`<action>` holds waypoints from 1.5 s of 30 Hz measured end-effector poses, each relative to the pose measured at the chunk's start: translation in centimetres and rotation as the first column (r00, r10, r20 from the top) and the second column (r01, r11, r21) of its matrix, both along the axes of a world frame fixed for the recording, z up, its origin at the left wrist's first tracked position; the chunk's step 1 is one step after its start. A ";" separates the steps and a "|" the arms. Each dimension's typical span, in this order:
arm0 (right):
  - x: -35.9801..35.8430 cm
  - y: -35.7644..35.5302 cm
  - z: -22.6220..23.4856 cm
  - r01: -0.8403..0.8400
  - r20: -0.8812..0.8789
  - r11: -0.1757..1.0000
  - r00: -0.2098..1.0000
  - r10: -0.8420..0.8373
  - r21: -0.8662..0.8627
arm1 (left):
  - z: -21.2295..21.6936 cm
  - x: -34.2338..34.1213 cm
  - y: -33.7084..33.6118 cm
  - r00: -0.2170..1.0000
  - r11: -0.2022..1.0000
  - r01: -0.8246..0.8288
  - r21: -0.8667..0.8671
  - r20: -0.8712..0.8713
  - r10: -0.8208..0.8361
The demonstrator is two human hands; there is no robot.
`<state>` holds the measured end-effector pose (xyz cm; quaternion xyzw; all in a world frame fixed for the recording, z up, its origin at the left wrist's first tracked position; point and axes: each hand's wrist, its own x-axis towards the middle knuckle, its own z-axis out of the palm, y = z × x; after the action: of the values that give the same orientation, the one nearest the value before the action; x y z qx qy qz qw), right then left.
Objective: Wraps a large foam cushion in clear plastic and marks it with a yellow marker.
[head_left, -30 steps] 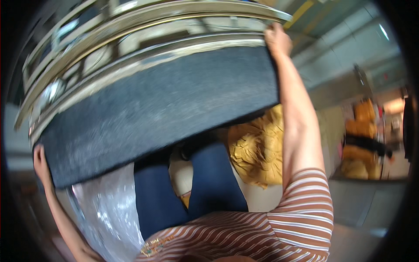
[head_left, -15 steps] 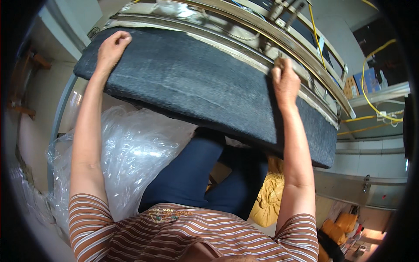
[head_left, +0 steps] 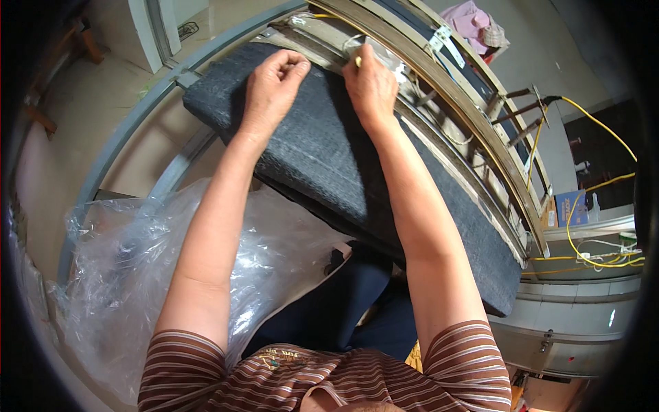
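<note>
A long board covered in dark grey cloth [head_left: 322,147] lies slantwise in front of me, its far side along a wooden and metal frame [head_left: 473,123]. Over its far left part is my left hand [head_left: 274,89], thumb and fingertips curled together; whatever they pinch, if anything, is too small to see. My right hand [head_left: 372,86] is closed at the board's far edge, a short way right of the left hand. A small pale yellow tip shows by its thumb, but the kind of thing is unclear. Whitish see-through material lies just beyond those fingers.
A heap of clear plastic sheeting [head_left: 171,268] hangs below the board at left, beside a curved grey metal rail [head_left: 113,147]. Yellow cables [head_left: 604,127] run at the right, near a blue box [head_left: 571,208]. A pink cloth [head_left: 470,27] lies beyond the frame.
My right hand has moved left along the board's far edge, much closer to my left hand. The view has turned, so the board and frame appear shifted and more slanted.
</note>
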<state>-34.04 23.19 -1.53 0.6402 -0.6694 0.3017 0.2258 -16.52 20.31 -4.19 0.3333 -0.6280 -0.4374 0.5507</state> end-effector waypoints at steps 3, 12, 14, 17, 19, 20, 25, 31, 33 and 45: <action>2.5 -5.0 0.2 -0.014 -0.005 1.000 1.000 0.015 0.011 | 0.3 -0.4 0.2 0.998 1.000 0.029 0.001 -0.062 -0.029; 4.1 -7.5 0.6 -0.026 -0.010 0.997 1.000 0.027 0.075 | -0.5 0.2 -1.3 0.997 1.000 -0.003 -0.029 -0.078 0.001; 1.3 -3.7 0.5 0.032 0.017 0.997 0.999 -0.033 0.072 | -0.5 0.1 -1.5 0.999 1.000 0.015 0.010 -0.045 -0.015; -6.1 4.5 0.9 0.107 0.078 0.991 0.991 -0.112 0.077 | 0.3 -1.5 -1.3 0.998 0.998 0.055 -0.043 0.002 -0.055; -9.5 10.4 0.9 0.186 0.073 0.982 0.979 -0.189 0.044 | -0.1 -1.4 -1.7 0.998 1.000 -0.007 -0.017 0.058 0.008; -11.3 13.3 1.0 0.208 0.067 0.978 0.976 -0.208 0.010 | -0.2 -0.7 -2.0 0.993 0.999 -0.039 -0.021 0.111 0.041; -20.7 27.0 0.4 0.409 0.081 0.912 0.908 -0.411 0.035 | -2.2 2.2 -6.0 0.958 0.999 -0.025 -0.045 0.285 0.037; -32.6 43.6 0.7 0.721 0.092 0.689 0.683 -0.725 0.079 | -2.4 3.3 -7.8 0.909 0.992 0.048 -0.116 0.416 0.005; -36.5 48.5 0.8 0.812 0.066 0.576 0.572 -0.817 0.092 | -2.7 2.5 -7.4 0.911 0.983 0.079 -0.164 0.412 -0.004; -44.3 57.3 0.1 0.912 0.153 0.392 0.373 -0.915 0.122 | -2.9 4.7 -10.6 0.791 0.964 0.102 -0.244 0.608 0.070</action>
<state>-78.38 80.50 -1.40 0.1338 -0.9321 0.1824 0.2827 -11.83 9.69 -7.07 0.3749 -0.8274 -0.2234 0.3535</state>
